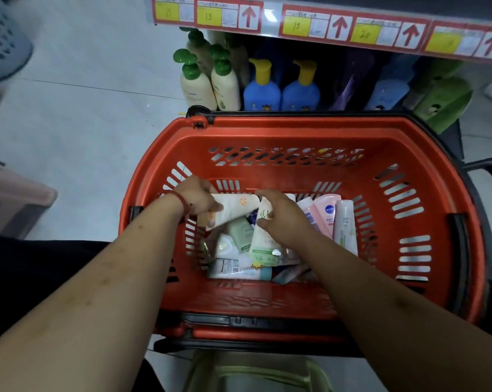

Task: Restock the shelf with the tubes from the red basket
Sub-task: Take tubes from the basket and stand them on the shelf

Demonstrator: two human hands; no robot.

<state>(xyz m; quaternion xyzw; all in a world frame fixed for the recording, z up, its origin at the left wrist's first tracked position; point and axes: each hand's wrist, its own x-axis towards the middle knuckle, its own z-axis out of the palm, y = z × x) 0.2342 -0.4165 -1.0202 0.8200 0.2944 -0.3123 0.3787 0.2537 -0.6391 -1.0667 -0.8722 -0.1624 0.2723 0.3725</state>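
- We see a red basket (295, 137) with slotted walls and black handles (239, 319).
- We see a white tube (233, 207) marked with an orange sun.
- We note a green-and-white tube (263, 241): white body, green lettering, green band at one end.
- We find a pink tube (327, 207) with a dark blue round badge, and a sage tube (240, 232).
- We count cream pump bottles (199, 86) with green tops, and blue bottles (261, 91) with yellow tops.
- We read price labels (295, 26) framed in red, with yellow squares and red arrows on white.
- We spot a dark red wristband (181, 202).
- We see a pale grey floor (83, 123), a dusty pink bin (13, 199) and a grey hamper (1, 38) dotted with holes.
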